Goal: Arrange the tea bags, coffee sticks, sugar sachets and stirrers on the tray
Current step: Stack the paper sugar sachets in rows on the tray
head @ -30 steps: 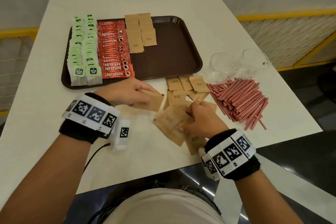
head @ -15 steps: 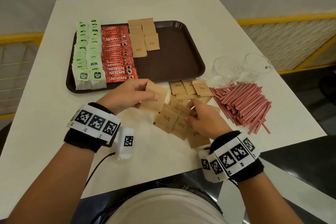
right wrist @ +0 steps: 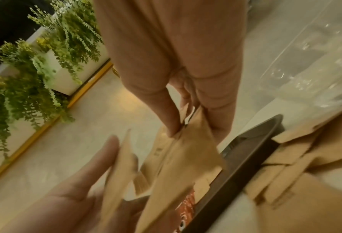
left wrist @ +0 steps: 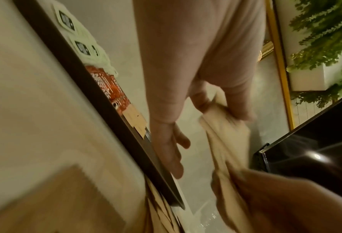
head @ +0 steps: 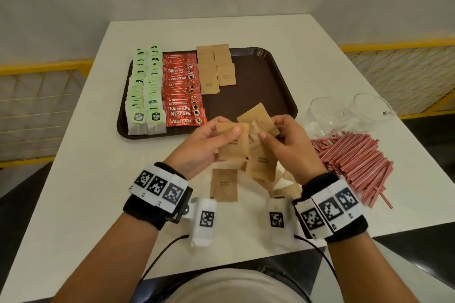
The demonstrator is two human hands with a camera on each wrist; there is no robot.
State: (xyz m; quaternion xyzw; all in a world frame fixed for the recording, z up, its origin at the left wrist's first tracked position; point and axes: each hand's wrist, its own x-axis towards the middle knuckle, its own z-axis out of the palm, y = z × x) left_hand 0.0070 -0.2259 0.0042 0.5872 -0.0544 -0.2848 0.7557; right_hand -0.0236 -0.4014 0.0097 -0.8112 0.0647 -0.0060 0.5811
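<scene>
A white square table (head: 73,204) stands against a pale wall, with a yellow rail behind it at both edges of the frame. At centre left of the head view lies a dark brown plastic tray (head: 266,86). It carries two columns of green-tagged tea bags (head: 145,96), a column of red coffee sticks (head: 182,91) and two short columns of flat brown paper sugar sachets (head: 216,69).

Just below the tray's near edge, both hands are raised over the table. The left hand (head: 204,145) pinches a sugar sachet between thumb and fingers; the right hand (head: 288,145) grips a small fan of several more. Loose sachets lie on the table (head: 224,184) beneath the hands, and a heap of red striped stirrers (head: 354,157) sits at centre right, next to two clear glass cups (head: 349,110).

The sachets are probably light, thin and a little crinkly — easy to bend, and likely to slide over one another when stacked. A pinch at the crimped edge or across the flat faces should serve best, squaring the stack before it goes down beside the sachets already on the tray.
</scene>
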